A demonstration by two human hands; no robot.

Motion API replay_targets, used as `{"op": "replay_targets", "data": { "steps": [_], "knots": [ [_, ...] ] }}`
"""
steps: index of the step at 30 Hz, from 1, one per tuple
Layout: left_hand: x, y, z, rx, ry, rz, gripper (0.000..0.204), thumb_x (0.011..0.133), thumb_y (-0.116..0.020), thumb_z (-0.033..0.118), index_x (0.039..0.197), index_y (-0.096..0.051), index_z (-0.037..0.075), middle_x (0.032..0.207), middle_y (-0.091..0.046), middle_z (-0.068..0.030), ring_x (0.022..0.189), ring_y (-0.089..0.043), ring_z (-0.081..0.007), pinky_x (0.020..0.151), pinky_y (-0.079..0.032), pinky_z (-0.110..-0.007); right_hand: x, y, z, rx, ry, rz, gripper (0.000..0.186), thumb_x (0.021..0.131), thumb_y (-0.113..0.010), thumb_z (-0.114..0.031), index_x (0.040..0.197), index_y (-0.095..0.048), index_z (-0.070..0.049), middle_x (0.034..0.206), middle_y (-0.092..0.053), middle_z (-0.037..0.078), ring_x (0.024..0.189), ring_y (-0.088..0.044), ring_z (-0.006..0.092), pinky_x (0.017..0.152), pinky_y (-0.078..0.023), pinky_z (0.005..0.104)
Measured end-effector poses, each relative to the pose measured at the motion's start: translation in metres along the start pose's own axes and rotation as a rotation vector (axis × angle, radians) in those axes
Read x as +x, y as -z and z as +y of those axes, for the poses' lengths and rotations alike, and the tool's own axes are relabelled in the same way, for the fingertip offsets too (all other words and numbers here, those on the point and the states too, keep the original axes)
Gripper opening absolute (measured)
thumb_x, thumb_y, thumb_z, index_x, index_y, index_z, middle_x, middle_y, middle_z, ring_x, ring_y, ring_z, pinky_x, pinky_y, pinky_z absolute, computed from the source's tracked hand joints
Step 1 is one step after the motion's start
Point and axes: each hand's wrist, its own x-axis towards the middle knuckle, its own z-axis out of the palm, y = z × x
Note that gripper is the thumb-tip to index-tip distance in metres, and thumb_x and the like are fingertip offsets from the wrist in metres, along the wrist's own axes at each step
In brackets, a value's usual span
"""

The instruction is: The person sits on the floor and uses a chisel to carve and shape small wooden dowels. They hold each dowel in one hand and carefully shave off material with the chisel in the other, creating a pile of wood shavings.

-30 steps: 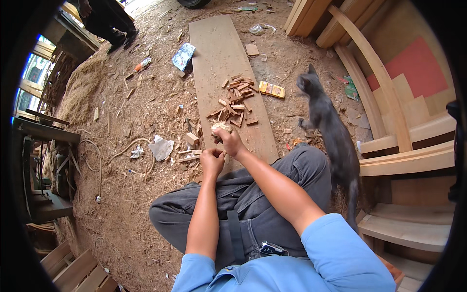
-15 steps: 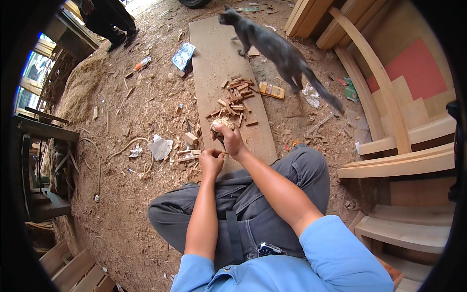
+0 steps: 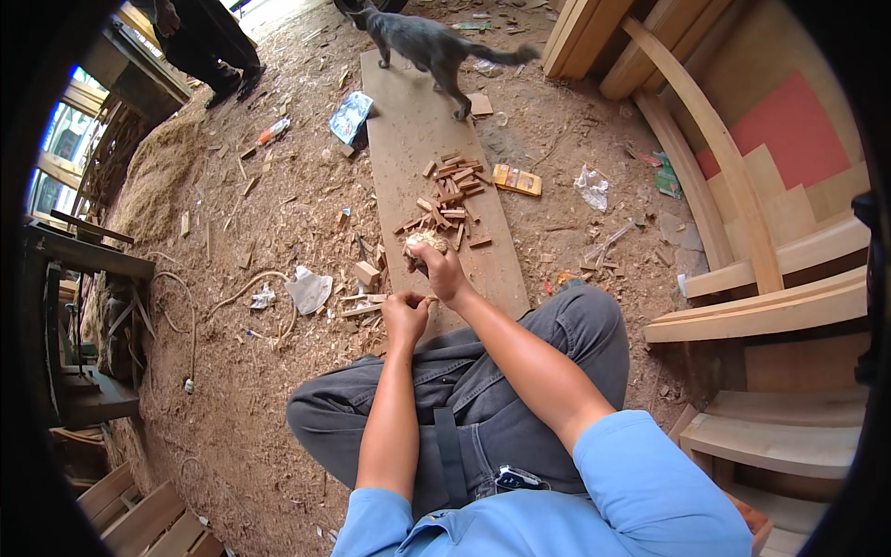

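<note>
Over the near part of a long board [image 3: 404, 121], my right hand [image 3: 444, 271] is closed around a dark tool [image 3: 420, 265] with a bunch of pale wood shavings [image 3: 427, 239] at its top; its exact kind is hidden by the fingers. Just below it and to the left, my left hand [image 3: 405, 317] pinches a small sliver of wood [image 3: 430, 299], mostly covered by the fingertips. Beyond both hands, a loose pile of short brown wood pieces [image 3: 453, 190] lies on the board.
A grey cat [image 3: 418, 42] walks across the board's far end. Sawdust and scraps cover the ground, with wood blocks [image 3: 367, 273] and a cord [image 3: 246, 295] at left. Curved wooden frames [image 3: 756, 311] stand at right. Another person's legs [image 3: 209, 46] show at far left.
The cat has moved away and leftward, onto the board's far end. My hands stay in nearly the same place, with the right hand and its tool slightly turned.
</note>
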Motion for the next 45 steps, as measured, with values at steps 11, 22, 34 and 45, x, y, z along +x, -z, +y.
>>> {"op": "replay_targets", "data": {
  "steps": [11,22,34,45],
  "knots": [
    [-0.0001,0.0002,-0.0002,-0.010,0.053,-0.006,0.017,0.074,-0.079,0.013,0.082,-0.076,-0.001,0.074,-0.072,-0.0162,0.066,-0.071,-0.0228,0.067,-0.055,-0.034,0.0019,0.0046,0.0044,-0.126,-0.202,0.020,0.021,0.089,-0.057,-0.023,0.076,-0.059,-0.007,0.069,-0.055,-0.002,0.063,-0.051,0.0101,0.057,-0.042,0.0296],
    [0.0033,-0.0013,-0.0021,0.018,-0.002,-0.019,0.016,0.074,-0.078,0.012,0.082,-0.075,-0.001,0.075,-0.072,-0.0162,0.067,-0.071,-0.0232,0.067,-0.055,-0.034,0.0037,0.0054,0.0063,-0.088,-0.179,-0.002,0.022,0.090,-0.056,-0.023,0.075,-0.059,-0.006,0.071,-0.058,0.000,0.063,-0.053,0.0111,0.060,-0.044,0.0282],
    [0.0007,0.0020,0.0035,-0.007,0.019,-0.013,0.014,0.074,-0.077,0.010,0.082,-0.075,-0.001,0.074,-0.072,-0.0167,0.066,-0.071,-0.0236,0.066,-0.055,-0.034,0.0016,0.0011,0.0023,-0.008,-0.021,-0.032,0.024,0.089,-0.057,-0.022,0.073,-0.061,-0.006,0.068,-0.057,-0.001,0.064,-0.051,0.0091,0.060,-0.042,0.0272],
    [-0.0011,0.0013,0.0018,-0.028,0.009,-0.017,0.014,0.075,-0.076,0.011,0.083,-0.076,0.000,0.073,-0.072,-0.0160,0.065,-0.071,-0.0228,0.065,-0.055,-0.034,-0.0026,0.0005,-0.0021,-0.032,-0.157,0.005,0.022,0.090,-0.057,-0.022,0.077,-0.060,-0.005,0.071,-0.058,0.000,0.066,-0.054,0.0112,0.064,-0.046,0.0292]
  ]
}}
